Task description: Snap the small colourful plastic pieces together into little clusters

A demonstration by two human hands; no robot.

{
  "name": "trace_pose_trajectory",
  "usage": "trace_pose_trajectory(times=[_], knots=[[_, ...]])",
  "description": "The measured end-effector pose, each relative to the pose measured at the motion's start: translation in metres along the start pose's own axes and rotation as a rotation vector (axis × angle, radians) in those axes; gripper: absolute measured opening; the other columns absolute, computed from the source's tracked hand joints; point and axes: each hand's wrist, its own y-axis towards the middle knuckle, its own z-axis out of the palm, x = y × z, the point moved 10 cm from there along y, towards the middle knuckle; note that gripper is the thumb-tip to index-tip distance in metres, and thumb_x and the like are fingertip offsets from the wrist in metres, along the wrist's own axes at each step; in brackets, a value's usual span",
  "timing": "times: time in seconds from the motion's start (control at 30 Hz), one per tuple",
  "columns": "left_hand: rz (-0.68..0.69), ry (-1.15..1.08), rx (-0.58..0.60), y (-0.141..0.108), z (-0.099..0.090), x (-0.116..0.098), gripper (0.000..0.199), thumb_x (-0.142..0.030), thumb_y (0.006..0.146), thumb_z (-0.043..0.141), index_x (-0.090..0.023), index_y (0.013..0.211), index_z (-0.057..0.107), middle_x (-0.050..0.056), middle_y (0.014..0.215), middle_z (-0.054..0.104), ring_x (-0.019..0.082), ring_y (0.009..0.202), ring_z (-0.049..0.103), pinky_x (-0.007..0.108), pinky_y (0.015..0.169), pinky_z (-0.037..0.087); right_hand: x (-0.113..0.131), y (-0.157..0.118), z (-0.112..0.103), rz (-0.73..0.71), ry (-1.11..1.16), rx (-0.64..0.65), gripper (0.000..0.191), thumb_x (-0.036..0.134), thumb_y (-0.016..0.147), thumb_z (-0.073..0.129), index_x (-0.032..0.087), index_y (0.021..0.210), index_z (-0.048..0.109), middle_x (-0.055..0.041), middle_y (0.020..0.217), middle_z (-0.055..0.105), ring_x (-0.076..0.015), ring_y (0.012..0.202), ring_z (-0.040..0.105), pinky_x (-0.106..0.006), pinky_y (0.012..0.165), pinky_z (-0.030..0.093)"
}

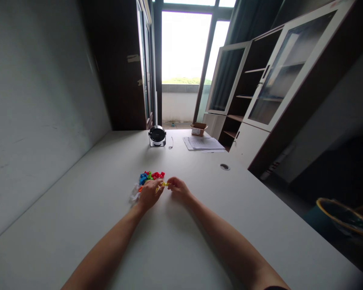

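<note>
Between my two hands is a small yellow plastic piece point(165, 184), too small to make out its exact kind. My left hand point(150, 194) pinches its left side, and the fingertips of my right hand point(178, 187) close on its right end. Just beyond and left of my left hand lies a loose pile of small plastic pieces: blue ones point(143, 177), green ones point(149, 175) and red ones point(157, 175). An orange piece point(140, 188) and some white pieces point(135, 194) are partly covered by my left hand.
Farther back on the white table point(193, 241) stand a round black device point(157, 135), a short thin cable point(171, 143), papers point(204, 143) and an open cardboard box point(199, 129). A cable hole point(224, 166) sits near the right edge. A wall borders the left side.
</note>
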Motion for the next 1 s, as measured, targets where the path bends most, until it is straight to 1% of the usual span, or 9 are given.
trace_pose_trajectory(times=[0.13,0.33,0.57,0.67,0.83,0.9,1.0], knots=[[-0.007,0.012,-0.003,0.001,0.000,0.000,0.025,-0.034,0.094,0.053,-0.023,0.111,0.066,0.008,0.108,0.072,0.024,0.099,0.066,0.043,0.096,0.046,0.000,0.001,0.000,-0.004,-0.033,0.012,0.026,0.039,0.075,0.072,0.021,0.089,0.062,-0.0001,0.078,0.062,-0.0155,0.070,0.058,-0.029,0.067,0.046],[-0.001,0.028,-0.019,0.001,0.000,0.000,0.027,-0.034,0.088,0.060,-0.024,0.113,0.066,0.007,0.107,0.072,0.025,0.098,0.065,0.043,0.096,0.046,0.000,0.001,0.000,0.017,-0.083,0.021,0.026,0.043,0.076,0.072,0.021,0.086,0.062,-0.0009,0.076,0.064,-0.0157,0.069,0.057,-0.028,0.063,0.045],[-0.007,0.021,-0.005,0.001,0.002,0.002,0.015,-0.028,0.088,0.060,-0.024,0.101,0.067,0.005,0.096,0.073,0.023,0.090,0.066,0.040,0.090,0.048,-0.006,0.001,-0.001,0.031,-0.078,0.028,0.025,0.041,0.076,0.072,0.020,0.088,0.062,-0.0011,0.077,0.066,-0.0160,0.069,0.059,-0.027,0.063,0.044],[-0.006,0.014,-0.001,0.002,0.001,0.000,0.013,-0.029,0.089,0.059,-0.024,0.099,0.067,0.004,0.096,0.073,0.022,0.089,0.066,0.039,0.089,0.048,-0.006,0.000,0.000,0.031,-0.052,0.032,0.026,0.039,0.077,0.072,0.020,0.092,0.063,-0.0013,0.078,0.066,-0.0159,0.069,0.060,-0.027,0.062,0.045],[0.020,0.020,-0.027,0.002,-0.004,-0.007,0.018,-0.034,0.093,0.056,-0.023,0.103,0.066,0.005,0.102,0.073,0.021,0.093,0.066,0.038,0.092,0.047,-0.002,0.000,0.002,-0.003,0.028,0.049,0.034,0.036,0.079,0.071,0.021,0.108,0.063,-0.0023,0.087,0.066,-0.0160,0.074,0.062,-0.029,0.068,0.049],[0.027,0.024,-0.039,0.002,-0.006,-0.008,0.019,-0.035,0.093,0.057,-0.023,0.105,0.066,0.005,0.101,0.073,0.021,0.091,0.066,0.038,0.092,0.047,-0.001,-0.001,0.004,0.002,0.044,0.059,0.035,0.039,0.080,0.070,0.021,0.109,0.063,-0.0020,0.085,0.066,-0.0161,0.075,0.063,-0.029,0.070,0.050],[0.030,0.033,-0.050,0.002,-0.008,-0.008,0.020,-0.035,0.093,0.056,-0.022,0.106,0.065,0.006,0.098,0.073,0.021,0.088,0.066,0.038,0.090,0.047,0.001,-0.002,0.005,0.030,0.050,0.063,0.034,0.043,0.082,0.069,0.020,0.107,0.063,-0.0013,0.081,0.066,-0.0156,0.071,0.062,-0.030,0.068,0.050]])
